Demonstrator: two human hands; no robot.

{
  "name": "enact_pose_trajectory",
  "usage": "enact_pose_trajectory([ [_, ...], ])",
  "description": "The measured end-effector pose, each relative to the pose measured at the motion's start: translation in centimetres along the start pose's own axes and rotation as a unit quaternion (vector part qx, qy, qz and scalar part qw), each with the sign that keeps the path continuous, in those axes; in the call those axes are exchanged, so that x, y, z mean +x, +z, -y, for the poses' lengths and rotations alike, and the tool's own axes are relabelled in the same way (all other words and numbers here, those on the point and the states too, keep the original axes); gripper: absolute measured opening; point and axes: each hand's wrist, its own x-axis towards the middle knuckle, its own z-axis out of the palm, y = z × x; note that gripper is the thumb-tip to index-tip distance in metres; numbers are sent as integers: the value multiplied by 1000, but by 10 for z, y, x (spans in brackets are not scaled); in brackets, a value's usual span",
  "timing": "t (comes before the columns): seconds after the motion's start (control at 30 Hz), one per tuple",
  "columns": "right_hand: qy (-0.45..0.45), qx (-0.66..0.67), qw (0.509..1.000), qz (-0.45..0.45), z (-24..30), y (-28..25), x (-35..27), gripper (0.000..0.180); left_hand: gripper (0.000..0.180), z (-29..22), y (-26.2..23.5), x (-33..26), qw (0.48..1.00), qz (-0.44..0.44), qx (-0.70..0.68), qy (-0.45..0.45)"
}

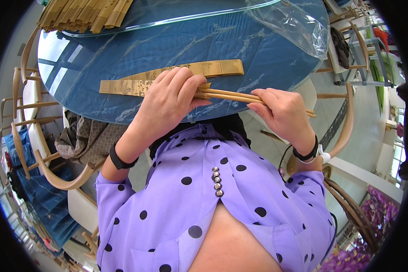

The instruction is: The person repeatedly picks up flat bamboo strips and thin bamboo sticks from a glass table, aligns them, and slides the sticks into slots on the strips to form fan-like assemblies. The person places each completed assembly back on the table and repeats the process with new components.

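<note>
My left hand point(170, 97) is closed around a flat gold paper chopstick sleeve point(122, 87) just above the table's near edge. From the sleeve's right end sticks out a pair of wooden chopsticks point(231, 95), partly inside it. Around their right part my right hand point(283, 111) is closed, thumb and fingers pinching the sticks; their ends show past the hand. Behind my left hand a second gold sleeve point(217, 68) lies on the blue table, partly hidden by my fingers. Whether it is filled cannot be seen.
A pile of gold sleeves point(84, 13) lies at the far left of the blue marble-patterned table point(167, 45). Across the back runs a glass edge point(181, 20). Clear plastic wrapping point(290, 25) lies far right. Wooden chairs point(63, 181) stand around, one with a brown patterned cloth point(88, 136).
</note>
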Motion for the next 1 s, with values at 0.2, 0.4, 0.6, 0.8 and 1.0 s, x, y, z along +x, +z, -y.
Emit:
enact_pose_trajectory([
  [0.2, 46, 36, 997, -49, 4, 17, 3, 27, 51, -14, -12, -15, 953, -278, 114, -42],
  [0.4, 51, 32, 993, -103, 29, 38, 14, 29, 30, -20, 6, -33, 788, -221, -458, -347],
  [0.6, 37, -5, 993, -109, 49, 54, 15, 31, 36, -23, 14, -23, 682, -303, -542, -386],
  [0.8, 30, 7, 994, -108, 53, 62, 13, 29, 39, -30, 12, -11, 695, -286, -540, -378],
  [1.0, 41, 11, 994, -96, 58, 62, 15, 27, 37, -34, 12, -9, 718, -259, -518, -385],
])
